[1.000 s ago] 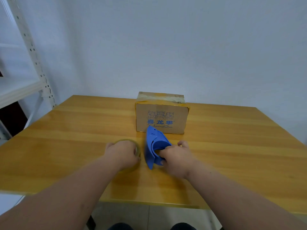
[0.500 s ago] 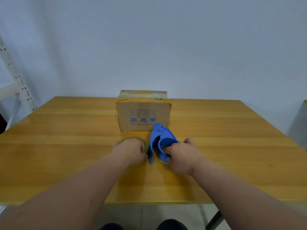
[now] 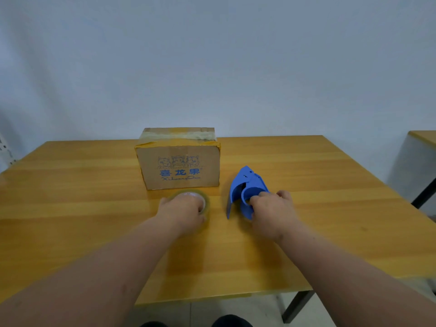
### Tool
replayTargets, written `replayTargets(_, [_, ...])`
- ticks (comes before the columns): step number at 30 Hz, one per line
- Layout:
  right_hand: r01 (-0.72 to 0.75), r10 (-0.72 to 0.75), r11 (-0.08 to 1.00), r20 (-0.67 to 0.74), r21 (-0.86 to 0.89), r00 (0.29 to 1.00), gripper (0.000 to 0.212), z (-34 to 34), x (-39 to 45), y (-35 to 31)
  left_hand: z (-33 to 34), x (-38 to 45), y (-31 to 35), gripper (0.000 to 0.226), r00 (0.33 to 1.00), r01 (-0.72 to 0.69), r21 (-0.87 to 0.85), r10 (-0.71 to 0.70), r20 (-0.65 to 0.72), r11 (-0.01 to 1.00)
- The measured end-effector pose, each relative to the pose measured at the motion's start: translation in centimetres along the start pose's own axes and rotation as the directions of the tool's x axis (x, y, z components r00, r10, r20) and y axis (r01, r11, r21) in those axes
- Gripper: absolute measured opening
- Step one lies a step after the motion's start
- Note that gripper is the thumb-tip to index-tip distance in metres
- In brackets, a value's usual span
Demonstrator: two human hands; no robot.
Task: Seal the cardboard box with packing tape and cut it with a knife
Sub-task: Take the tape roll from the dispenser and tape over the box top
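Brown cardboard box (image 3: 180, 169) (blue print, three cartoon animals) already taped on top

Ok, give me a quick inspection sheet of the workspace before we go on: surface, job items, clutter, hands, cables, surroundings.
Surface: wooden table, bare around the items.
Job's things: cardboard box upright at the back, old tape across its top; tape roll flat in front of it; blue tape cutter to the roll's right, apart from it.
Clutter: nothing seen.
Grips: left hand curled round the tape roll; right hand grips the blue tape cutter.
Cables: nothing seen.
Surroundings: plain wall; second table at right edge.
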State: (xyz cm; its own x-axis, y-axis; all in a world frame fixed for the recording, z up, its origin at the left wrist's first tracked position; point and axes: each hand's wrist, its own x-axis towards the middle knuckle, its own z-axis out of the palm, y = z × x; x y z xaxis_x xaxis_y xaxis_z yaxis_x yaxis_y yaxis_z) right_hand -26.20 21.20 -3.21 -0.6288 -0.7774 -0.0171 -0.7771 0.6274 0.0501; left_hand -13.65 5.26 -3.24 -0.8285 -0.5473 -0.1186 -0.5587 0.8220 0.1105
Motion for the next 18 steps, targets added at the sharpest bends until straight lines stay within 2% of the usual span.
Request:
replayTargets(5, [0.036, 0.002, 0.983, -0.205, 0.181, 0.979, 0.036, -0.8, -0.1, -0.8, -0.2, -0.1, -1.8, 0.023, 0.999, 0.033, -0.019, -0.033, 0.024, 0.999])
replayTargets(7, [0.101, -0.038, 0.969, -0.267, 0.226, 0.963, 0.036, -1.3, -0.1, -2.0, -0.3, -0.3, -2.6, 0.022, 0.999, 0.045, -0.117, -0.048, -0.024, 0.992])
replayTargets(9, [0.154, -0.072, 0.954, -0.303, 0.256, 0.950, 0.034, -1.5, -0.1, -3.3, -0.7, -0.6, -3.3, 0.021, 0.991, 0.066, -0.323, -0.099, -0.088, 0.944])
replayTargets(11, [0.191, -0.098, 0.939, -0.307, 0.287, 0.947, 0.032, -1.8, -0.1, -4.5, -1.0, -1.1, -4.1, 0.019, 0.979, 0.081, -0.625, -0.180, -0.097, 0.777])
replayTargets(13, [0.196, -0.105, 0.913, -0.257, 0.358, 0.961, 0.031, -1.9, -0.1, -5.7, -1.3, -1.6, -5.0, 0.016, 0.974, 0.083, -0.820, -0.221, -0.054, 0.567])
replayTargets(16, [0.140, -0.084, 0.822, -0.125, 0.552, 0.989, 0.036, -2.2, 0.1, -7.2, -1.6, -2.4, -5.9, 0.015, 0.983, 0.082, -0.944, -0.183, 0.024, 0.321])
replayTargets(18, [0.100, -0.082, 0.744, -0.058, 0.661, 0.995, 0.041, -2.4, 0.2, -7.9, -1.7, -3.0, -6.0, 0.015, 0.990, 0.082, -0.975, -0.126, 0.057, 0.208])
